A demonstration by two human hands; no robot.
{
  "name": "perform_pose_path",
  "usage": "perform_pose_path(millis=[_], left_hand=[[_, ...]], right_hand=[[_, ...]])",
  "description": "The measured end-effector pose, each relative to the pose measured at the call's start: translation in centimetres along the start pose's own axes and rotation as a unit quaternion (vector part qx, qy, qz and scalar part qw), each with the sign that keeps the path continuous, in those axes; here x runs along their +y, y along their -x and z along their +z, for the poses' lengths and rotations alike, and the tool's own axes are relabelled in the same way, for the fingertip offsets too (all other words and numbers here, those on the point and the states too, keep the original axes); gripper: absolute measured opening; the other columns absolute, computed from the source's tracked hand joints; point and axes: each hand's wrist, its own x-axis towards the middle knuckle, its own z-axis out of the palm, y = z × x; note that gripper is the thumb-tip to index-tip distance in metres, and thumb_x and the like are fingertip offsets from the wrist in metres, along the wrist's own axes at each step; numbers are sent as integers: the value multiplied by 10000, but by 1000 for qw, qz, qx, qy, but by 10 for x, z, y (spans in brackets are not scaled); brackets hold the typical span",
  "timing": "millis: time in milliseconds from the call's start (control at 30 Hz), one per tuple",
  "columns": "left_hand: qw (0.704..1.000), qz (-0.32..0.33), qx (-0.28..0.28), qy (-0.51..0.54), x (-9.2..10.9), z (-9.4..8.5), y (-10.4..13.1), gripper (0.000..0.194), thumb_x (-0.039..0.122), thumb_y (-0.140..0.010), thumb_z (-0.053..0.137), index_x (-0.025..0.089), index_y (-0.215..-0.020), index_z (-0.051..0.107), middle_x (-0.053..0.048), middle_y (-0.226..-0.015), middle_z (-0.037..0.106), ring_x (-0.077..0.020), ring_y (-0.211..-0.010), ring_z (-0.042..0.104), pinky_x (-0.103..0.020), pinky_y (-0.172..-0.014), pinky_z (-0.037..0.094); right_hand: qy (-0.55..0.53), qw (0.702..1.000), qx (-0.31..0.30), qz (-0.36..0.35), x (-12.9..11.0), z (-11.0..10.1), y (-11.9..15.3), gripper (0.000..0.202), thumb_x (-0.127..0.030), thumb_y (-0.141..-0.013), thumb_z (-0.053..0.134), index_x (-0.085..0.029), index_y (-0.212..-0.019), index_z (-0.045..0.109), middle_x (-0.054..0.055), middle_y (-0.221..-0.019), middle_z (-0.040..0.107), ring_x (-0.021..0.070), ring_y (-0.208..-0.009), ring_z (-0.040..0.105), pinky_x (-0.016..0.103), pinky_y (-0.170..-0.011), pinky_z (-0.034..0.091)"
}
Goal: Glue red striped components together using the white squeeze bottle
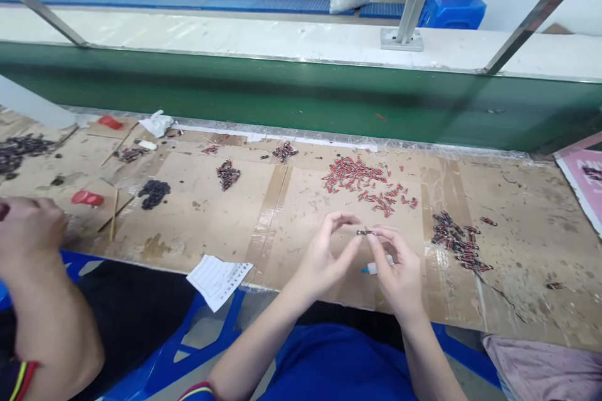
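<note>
Between the thumb and fingers of my right hand (397,263) is a small dark part (365,232), held level above the cardboard. My left hand (329,250) comes in from the other side, its thumb tip at the part's left end and its curved fingers apart from the thumb. A white tube with a blue tip (372,269) shows by my right palm; whether the hand holds it or it lies on the table, I cannot tell. Beyond my hands spreads a pile of small red-and-black pieces (352,174). Right of them lies a heap of dark parts with red marks (454,238).
A co-worker's hand and arm (35,250) are at the left. Cardboard (226,225) covers the table, with small piles, a red cup (87,198) and a wooden stick (113,216). A paper slip (219,279) overhangs the front edge. A green panel (282,94) runs behind.
</note>
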Motion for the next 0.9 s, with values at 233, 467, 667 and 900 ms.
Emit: perform_pose_path(millis=[233, 467, 667, 900], left_hand=[[880, -52, 239, -406, -40, -133, -66, 558, 453, -759, 673, 181, -1210, 488, -183, -1329, 503, -370, -1317, 409, -587, -1099, 292], [842, -92, 120, -517, -84, -213, -99, 507, 505, -758, 600, 225, -1177, 541, -168, -1434, 425, -388, -1344, 358, -601, -1097, 274], [834, -93, 159, -520, -89, -216, -108, 160, 337, -755, 500, 202, -841, 502, -119, -1002, 604, -263, -1191, 475, -424, -1072, 367], [814, -109, 180, -541, -59, -193, -96, 171, 340, -690, 387, 276, -550, 314, 24, -526, 301, -222, -558, 426, -357, -627, 433]], right_hand=[[123, 970, 205, 50, 36, -65, -11, 369, -543, -798, 639, -184, -866, 687, 103, -896, 722, 230, -802, 691, 358, -715, 566], [287, 914, 272, 93, 73, -130, -11, 582, -662, -779, 541, -156, -1003, 721, 171, -922, 718, 317, -872, 674, 472, -760, 554], [274, 905, 308, 108, 76, -131, -1, 576, -566, -759, 584, -130, -1121, 691, 195, -1070, 688, 313, -947, 667, 462, -739, 570], [154, 917, 351, 112, 76, -135, 30, 403, -454, -777, 619, -144, -1021, 699, 160, -1052, 725, 269, -946, 690, 401, -735, 590]])
